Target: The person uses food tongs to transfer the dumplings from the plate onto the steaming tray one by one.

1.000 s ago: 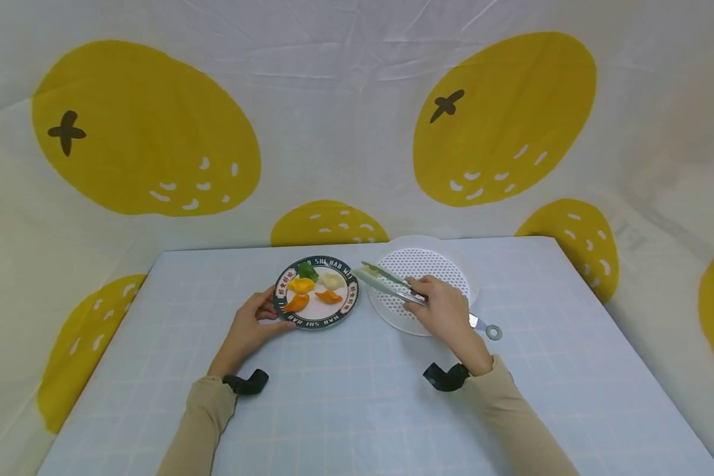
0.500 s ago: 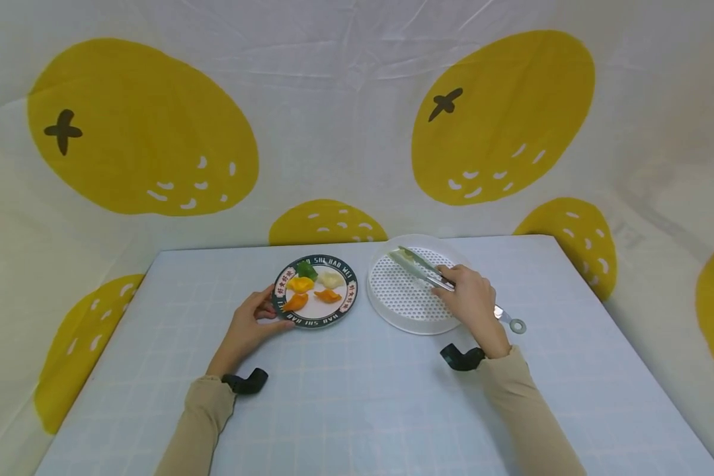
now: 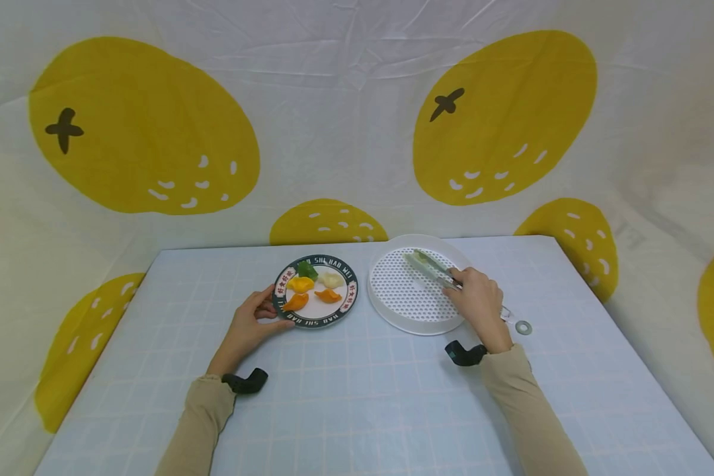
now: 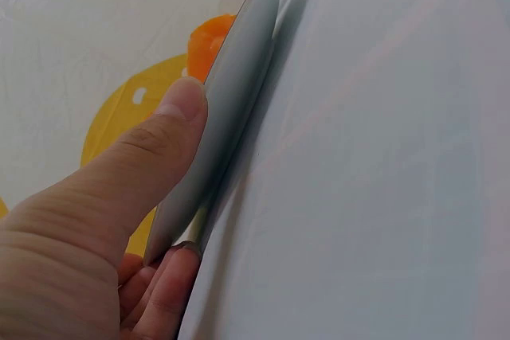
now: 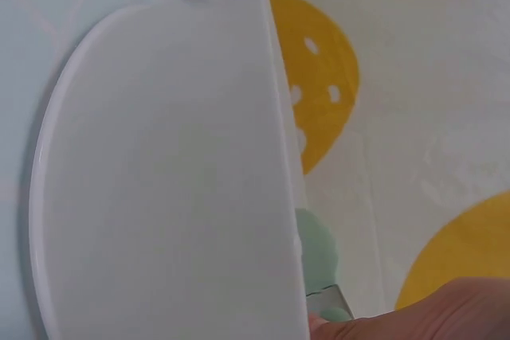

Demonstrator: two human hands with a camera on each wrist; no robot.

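The pale-blue checked bench (image 3: 345,410) bore a white perforated steamer tray (image 3: 398,307) at far right of centre and, just left of it, a dark-rimmed plate (image 3: 316,324). Green-tipped tongs (image 3: 426,270) reached over the tray, gripped in the right hand (image 3: 478,299). The left hand (image 3: 246,332) held the plate's left near rim, thumb above, fingers below. Five dumplings (image 3: 301,285) lay on the plate: green and cream far, yellow left, two orange nearer.

"What place is on your feed?"

"I see a tabletop booth: yellow-fruit-printed sheeting (image 3: 345,132) encloses a pale checked table (image 3: 339,416)."

"A kitchen?"

"The lettered plate (image 3: 317,311) and perforated tray (image 3: 398,299) look like kitchenware, but I can't tell what room surrounds them."
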